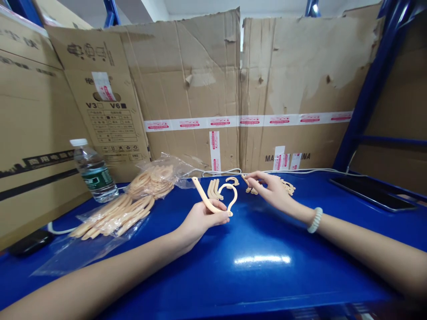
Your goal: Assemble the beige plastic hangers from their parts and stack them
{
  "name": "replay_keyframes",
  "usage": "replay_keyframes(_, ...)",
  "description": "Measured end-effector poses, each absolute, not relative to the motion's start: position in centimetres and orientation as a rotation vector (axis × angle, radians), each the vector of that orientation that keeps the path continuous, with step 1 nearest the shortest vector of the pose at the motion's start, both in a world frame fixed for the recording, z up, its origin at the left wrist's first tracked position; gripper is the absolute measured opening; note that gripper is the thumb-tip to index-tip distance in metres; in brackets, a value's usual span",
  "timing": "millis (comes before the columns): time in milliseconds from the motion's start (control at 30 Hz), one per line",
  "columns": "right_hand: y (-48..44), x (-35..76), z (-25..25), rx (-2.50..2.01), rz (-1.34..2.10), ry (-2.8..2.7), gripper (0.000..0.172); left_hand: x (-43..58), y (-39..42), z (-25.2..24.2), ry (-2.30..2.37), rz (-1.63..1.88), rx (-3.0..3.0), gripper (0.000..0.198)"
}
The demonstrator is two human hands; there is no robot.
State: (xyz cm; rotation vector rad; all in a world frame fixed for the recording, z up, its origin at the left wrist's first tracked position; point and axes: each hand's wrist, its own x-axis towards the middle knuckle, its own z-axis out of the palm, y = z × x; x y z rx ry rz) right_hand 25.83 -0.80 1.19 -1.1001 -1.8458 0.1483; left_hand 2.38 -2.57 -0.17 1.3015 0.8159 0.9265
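Observation:
My left hand [205,218] is closed around a beige folding clothes hanger [204,198], made up of a slightly curved arm and a rounded hook that meet near my fingertips. Farther right, my right hand [268,186] pinches a small beige hanger piece [245,179] between thumb and fingers, just above the blue table. Several short curved arms [213,190] lie side by side behind the left hand. Near them rests a loose hook [232,180]. More beige pieces [288,186] are partly hidden behind my right hand.
Clear plastic bags of beige hanger parts [113,215] lie at left, near a water bottle [96,173] and a black object [31,242]. A dark phone or tablet [372,193] lies at right. Cardboard [187,89] walls the back, with a white cable [307,171] along its foot.

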Motion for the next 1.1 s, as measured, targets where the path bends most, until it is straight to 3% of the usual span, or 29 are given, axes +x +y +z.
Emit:
replay_keyframes(67, 0.3, 27.5, 1.0, -1.180, -0.223, -2.124, 0.022, 2.3, -2.6, 0.0, 0.817, 0.908, 1.236, 0.032)
replay_keyframes(133, 1.1, 28.5, 0.5, -1.233, -0.447, -2.305, 0.025, 2.2, -2.6, 0.2, 0.810, 0.902, 1.189, 0.031)
replay_keyframes(300, 1.8, 28.3, -0.8, -1.287, -0.547, -2.425, 0.024, 2.2, -2.6, 0.2, 0.758, 0.889, 1.157, 0.027)
replay_keyframes(767, 2.3, 28.2, -1.1, -1.129, -0.150, -2.246, 0.018, 2.1, -2.1, -0.1, 0.741, 0.858, 1.235, 0.031)
replay_keyframes(900, 1.1, 27.1, 0.0, -1.089, 0.144, -1.765, 0.016, 2.0, -2.2, 0.0, 0.728, 0.850, 1.274, 0.029)
replay_keyframes(1100, -3.0, 24.2, 1.8, -0.811, 0.876, -1.194, 0.031, 2.1, -2.2, -0.1, 0.735, 0.843, 1.326, 0.029)
